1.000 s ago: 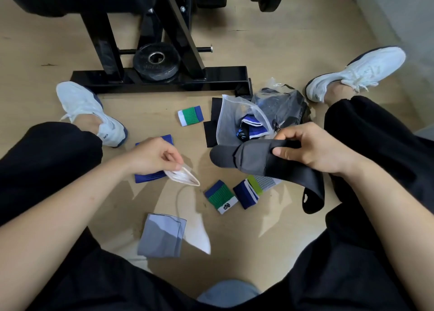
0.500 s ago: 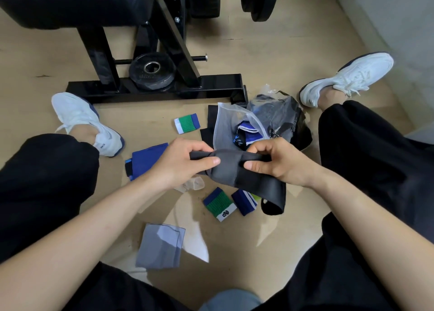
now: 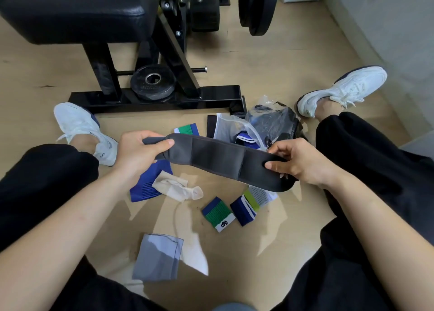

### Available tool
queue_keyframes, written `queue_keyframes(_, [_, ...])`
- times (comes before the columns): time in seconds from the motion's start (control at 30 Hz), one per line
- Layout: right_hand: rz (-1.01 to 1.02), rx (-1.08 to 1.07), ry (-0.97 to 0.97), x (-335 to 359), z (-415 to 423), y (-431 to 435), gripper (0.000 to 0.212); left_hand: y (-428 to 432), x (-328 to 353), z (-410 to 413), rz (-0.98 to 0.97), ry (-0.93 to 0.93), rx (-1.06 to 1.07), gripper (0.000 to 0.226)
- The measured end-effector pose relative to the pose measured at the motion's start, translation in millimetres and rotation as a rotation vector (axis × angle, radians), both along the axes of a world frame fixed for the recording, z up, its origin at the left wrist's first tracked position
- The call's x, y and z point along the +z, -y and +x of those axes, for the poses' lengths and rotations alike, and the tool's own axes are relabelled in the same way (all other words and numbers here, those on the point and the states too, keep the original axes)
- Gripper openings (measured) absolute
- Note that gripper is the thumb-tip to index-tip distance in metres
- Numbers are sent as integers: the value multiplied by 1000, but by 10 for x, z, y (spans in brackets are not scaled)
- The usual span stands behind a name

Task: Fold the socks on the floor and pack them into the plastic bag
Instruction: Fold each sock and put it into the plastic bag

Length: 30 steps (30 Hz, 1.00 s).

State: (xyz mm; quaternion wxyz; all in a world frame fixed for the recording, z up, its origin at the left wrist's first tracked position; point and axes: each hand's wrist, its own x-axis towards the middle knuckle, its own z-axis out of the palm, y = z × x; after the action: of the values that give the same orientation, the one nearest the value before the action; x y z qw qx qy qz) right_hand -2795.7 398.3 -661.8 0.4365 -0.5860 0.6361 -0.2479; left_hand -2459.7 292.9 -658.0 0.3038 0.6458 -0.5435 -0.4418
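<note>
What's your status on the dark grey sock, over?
Left hand and right hand each grip one end of the long dark grey sock, stretched out, not yet folded. Clear plastic bag just beyond, partly filled. Nothing between them.

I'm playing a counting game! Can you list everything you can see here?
dark grey sock: one, stretched between both hands
plastic bag: one, clear, on the floor behind it
green-banded socks: two, folded, one mid-floor, the other farther back
navy sock: one, folded, beside the nearer green-banded one
lime-and-grey sock: one, partly under the dark grey sock
cream sock: one, crumpled, on the floor
blue sock: one, partly under the cream sock
grey sock: one, folded, nearest the person
weight bench: one, black, at the back, with two plates
white shoes: two, one each side
left hand: grips the sock's left end
right hand: holds its right end
</note>
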Motion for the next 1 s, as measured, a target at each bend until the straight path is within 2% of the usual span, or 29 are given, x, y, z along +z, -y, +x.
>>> queue_keyframes(0.17, [-63,-191,-2,-25,11,-4,11,2,-14,12,-14,13,70,8])
queue_keyframes(0.3, [-144,-278,-41,-44,172,5,10,-40,-13,-53,-26,30,5,7])
queue_keyframes(0.5, [-167,-260,-6,77,487,-60,7,-217,35,-344,-29,30,-252,8])
queue_keyframes(0.67, [-165,-204,-2,300,725,-151,12,-387,181,-572,-33,5,-358,14])
queue_keyframes(0.9, [-238,-156,60,510,936,-180,14,-544,361,-726,-95,-77,-365,16])
queue_keyframes(1.0, [-215,-185,211,470,955,-198,18,-612,337,-725,-72,-132,-369,26])
